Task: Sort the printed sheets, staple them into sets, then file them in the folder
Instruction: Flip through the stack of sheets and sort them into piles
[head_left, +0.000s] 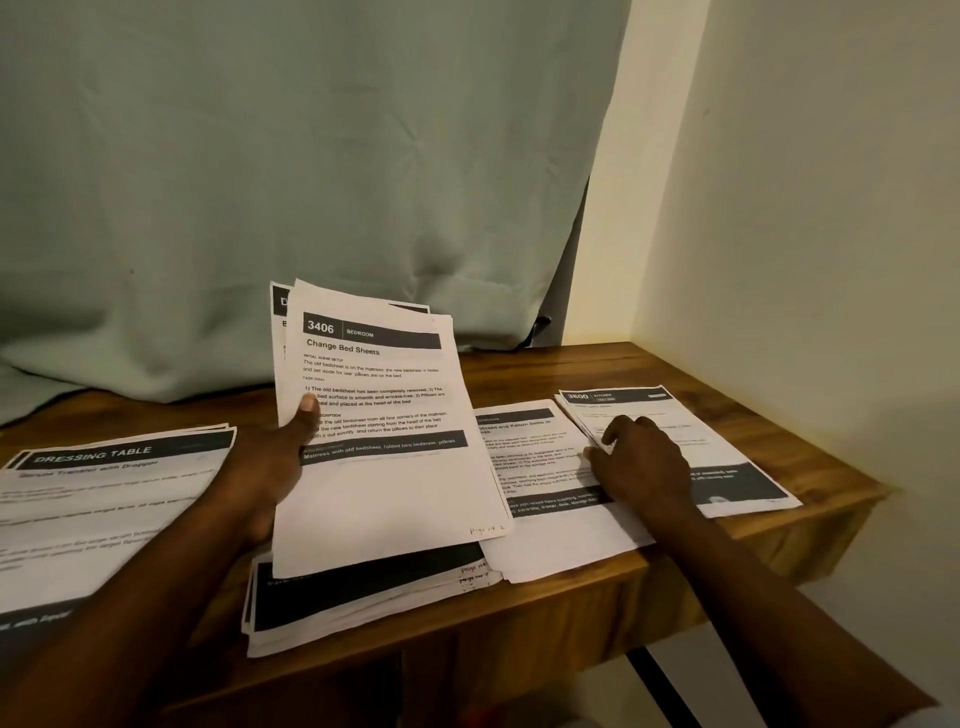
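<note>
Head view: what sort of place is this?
Likely a home room: a wooden desk in a corner, a green curtain behind it, a plain wall on the right, printed sheets spread on top.

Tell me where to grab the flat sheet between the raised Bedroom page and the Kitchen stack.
Pinch the flat sheet at its near white margin, coming from the front of the table. The Bedroom page in the left hand overlaps its left side; the right hand and Kitchen stack cover its right. That margin looks free.
</note>
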